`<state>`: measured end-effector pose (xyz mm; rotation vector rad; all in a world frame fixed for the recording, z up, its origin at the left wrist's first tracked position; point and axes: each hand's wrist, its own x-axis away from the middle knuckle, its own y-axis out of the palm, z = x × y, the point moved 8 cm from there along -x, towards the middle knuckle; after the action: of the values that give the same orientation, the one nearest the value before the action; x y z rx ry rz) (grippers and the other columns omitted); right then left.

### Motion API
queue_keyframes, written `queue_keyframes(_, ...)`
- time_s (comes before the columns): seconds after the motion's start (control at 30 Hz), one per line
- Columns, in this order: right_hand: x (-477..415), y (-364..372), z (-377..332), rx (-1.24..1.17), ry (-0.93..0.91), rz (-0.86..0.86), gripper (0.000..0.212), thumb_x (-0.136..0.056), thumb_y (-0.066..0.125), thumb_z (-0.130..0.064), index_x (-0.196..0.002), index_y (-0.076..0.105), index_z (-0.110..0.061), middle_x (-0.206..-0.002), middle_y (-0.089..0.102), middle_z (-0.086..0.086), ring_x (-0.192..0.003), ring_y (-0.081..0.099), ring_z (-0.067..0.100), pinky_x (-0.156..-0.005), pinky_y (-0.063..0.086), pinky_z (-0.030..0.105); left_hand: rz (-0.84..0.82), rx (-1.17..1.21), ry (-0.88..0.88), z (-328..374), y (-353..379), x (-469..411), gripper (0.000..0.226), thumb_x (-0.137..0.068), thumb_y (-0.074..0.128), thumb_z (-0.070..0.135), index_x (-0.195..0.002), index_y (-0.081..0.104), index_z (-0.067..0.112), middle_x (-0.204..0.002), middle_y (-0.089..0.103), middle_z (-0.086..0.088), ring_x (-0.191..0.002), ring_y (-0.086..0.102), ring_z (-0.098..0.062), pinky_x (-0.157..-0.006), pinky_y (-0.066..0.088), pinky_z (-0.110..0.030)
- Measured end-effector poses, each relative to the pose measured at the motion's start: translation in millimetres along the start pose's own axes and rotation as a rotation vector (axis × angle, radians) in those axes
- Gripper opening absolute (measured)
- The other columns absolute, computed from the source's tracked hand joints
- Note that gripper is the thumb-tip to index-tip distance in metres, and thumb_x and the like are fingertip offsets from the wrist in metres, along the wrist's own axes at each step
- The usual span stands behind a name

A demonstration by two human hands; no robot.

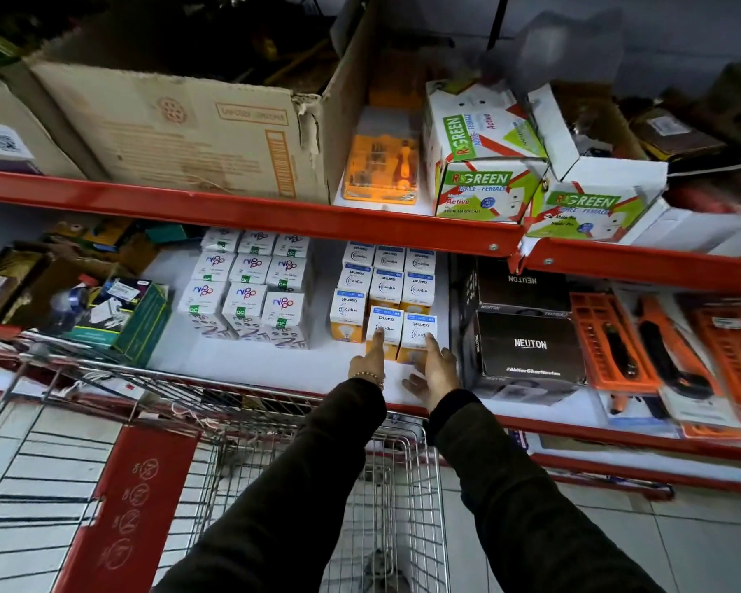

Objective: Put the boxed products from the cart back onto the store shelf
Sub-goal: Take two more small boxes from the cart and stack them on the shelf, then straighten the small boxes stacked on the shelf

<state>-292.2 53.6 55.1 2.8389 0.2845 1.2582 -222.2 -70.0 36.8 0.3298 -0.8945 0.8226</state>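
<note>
Small white and orange bulb boxes (388,288) stand in rows on the white middle shelf (253,361). Two more of them sit at the front of that group. My left hand (368,360) has its fingers curled and presses its index fingertip on the front left box (386,325). With fingers spread, my right hand (434,372) rests against the front and right side of the front right box (420,329). Neither hand grips a box. The wire cart (403,485) is below my arms; what lies inside it is hidden.
White boxes with purple print (244,288) stand left of the bulb boxes, and black Neuton boxes (529,344) stand right. Orange tool packs (659,348) lie further right. The red-edged upper shelf (274,211) overhangs, carrying a large carton (180,130) and green-labelled boxes (480,164).
</note>
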Motion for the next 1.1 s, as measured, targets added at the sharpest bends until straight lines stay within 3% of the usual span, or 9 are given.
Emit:
queue_keyframes(0.1, -8, 5, -3, 0.053, 0.005, -0.048, 0.052, -0.094, 0.055, -0.051, -0.128, 0.052, -0.012, -0.103, 0.067, 0.009, -0.093, 0.06, 0.026, -0.073, 0.053, 0.036, -0.035, -0.008, 0.038, 12, 4, -13, 0.081, -0.084, 0.052, 0.068, -0.127, 0.057, 0.0, -0.102, 0.061, -0.012, -0.092, 0.059, -0.028, -0.085, 0.05, -0.037)
queue_keyframes(0.23, -17, 7, -8, 0.104, -0.012, -0.055, 0.046, -0.096, 0.054, -0.05, -0.122, 0.057, -0.013, -0.112, 0.067, 0.007, -0.104, 0.059, 0.027, -0.08, 0.052, 0.04, -0.048, 0.024, 0.032, 20, 5, -19, 0.076, -0.083, 0.054, 0.067, -0.125, 0.059, 0.003, -0.095, 0.062, -0.009, -0.086, 0.057, -0.025, -0.072, 0.046, -0.033)
queue_keyframes(0.33, -23, 9, -13, 0.156, -0.014, -0.064, 0.048, -0.095, 0.053, -0.052, -0.121, 0.058, -0.012, -0.117, 0.068, 0.005, -0.108, 0.058, 0.029, -0.082, 0.051, 0.04, -0.029, 0.046, 0.032, 24, 6, -23, 0.078, -0.082, 0.055, 0.068, -0.127, 0.055, 0.005, -0.085, 0.061, -0.007, -0.088, 0.058, -0.029, -0.085, 0.051, -0.037)
queue_keyframes(0.43, -27, 11, -17, 0.196, -0.003, -0.071, 0.05, -0.095, 0.051, -0.054, -0.118, 0.062, -0.01, -0.117, 0.068, 0.005, -0.102, 0.058, 0.027, -0.084, 0.05, 0.04, -0.026, 0.055, 0.042, 27, 7, -29, 0.081, -0.081, 0.056, 0.069, -0.133, 0.05, 0.007, -0.101, 0.06, -0.011, -0.09, 0.059, -0.03, -0.096, 0.051, -0.041)
queue_keyframes(0.53, -29, 11, -19, 0.208, 0.004, -0.068, 0.053, -0.095, 0.05, -0.055, -0.117, 0.064, -0.009, -0.118, 0.067, 0.005, -0.103, 0.057, 0.028, -0.087, 0.05, 0.041, -0.029, 0.059, 0.053, 32, 9, -32, 0.082, -0.081, 0.058, 0.067, -0.135, 0.047, 0.006, -0.109, 0.061, -0.014, -0.09, 0.058, -0.028, -0.096, 0.052, -0.041)
queue_keyframes(0.83, -22, 10, -17, 0.254, 0.007, -0.076, 0.056, -0.089, 0.052, -0.066, -0.11, 0.069, -0.016, -0.122, 0.065, 0.001, -0.11, 0.057, 0.03, -0.089, 0.05, 0.042, -0.027, 0.036, 0.06, 35, 5, -23, 0.082, -0.08, 0.056, 0.07, -0.137, 0.047, 0.011, -0.106, 0.056, -0.01, -0.09, 0.056, -0.03, -0.091, 0.052, -0.04)
queue_keyframes(0.9, -16, 9, -14, 0.262, 0.008, -0.086, 0.056, -0.084, 0.055, -0.069, -0.108, 0.07, -0.02, -0.122, 0.062, 0.0, -0.111, 0.057, 0.029, -0.088, 0.051, 0.041, -0.033, 0.053, 0.033, 30, -2, -19, 0.077, -0.08, 0.056, 0.071, -0.129, 0.051, 0.011, -0.102, 0.057, -0.009, -0.088, 0.055, -0.029, -0.086, 0.05, -0.037)
queue_keyframes(1.0, -4, 10, -6, 0.233, 0.035, -0.107, 0.06, -0.079, 0.064, -0.068, -0.114, 0.066, -0.019, -0.125, 0.059, 0.003, -0.111, 0.056, 0.029, -0.087, 0.049, 0.04, -0.016, 0.09, 0.011, 19, -20, -13, 0.063, -0.083, 0.053, 0.069, -0.096, 0.053, 0.007, -0.074, 0.053, -0.005, -0.083, 0.055, -0.029, -0.077, 0.044, -0.034)
queue_keyframes(1.1, 10, 23, 5, 0.217, 0.057, -0.121, 0.062, -0.079, 0.068, -0.063, -0.119, 0.058, -0.017, -0.124, 0.061, 0.005, -0.11, 0.059, 0.03, -0.084, 0.051, 0.038, 0.004, 0.198, 0.042, 12, -45, -9, 0.052, -0.088, 0.05, 0.063, -0.069, 0.048, 0.015, -0.069, 0.047, -0.001, -0.07, 0.052, -0.023, -0.062, 0.038, -0.03)
